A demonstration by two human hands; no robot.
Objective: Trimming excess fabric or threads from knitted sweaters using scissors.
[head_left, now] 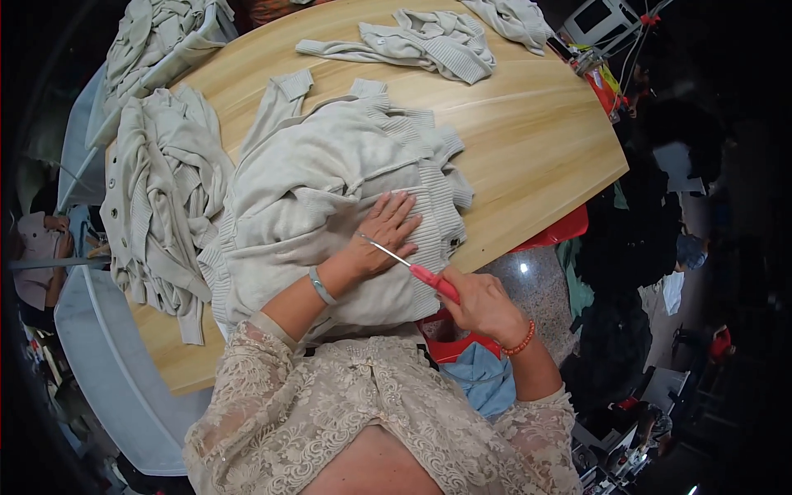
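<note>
At the table's near edge (528, 239), left hand (381, 235) fingers spread flat on cream sweater (305, 198), right hand (483, 304) gripping red-handled snips (412, 266).

Your snips (412, 268) — red handle; knit cardigan (322, 198) at 12 o'clock — pale beige, ribbed; table (536, 132) light woodgrain.

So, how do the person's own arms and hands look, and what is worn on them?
Both arms wear cream lace sleeves with a flower pattern, pushed up the forearms. The left hand has a pale grey-green bangle at the wrist. The right hand has an orange bead bracelet. Both hands are bare, no gloves.
</note>
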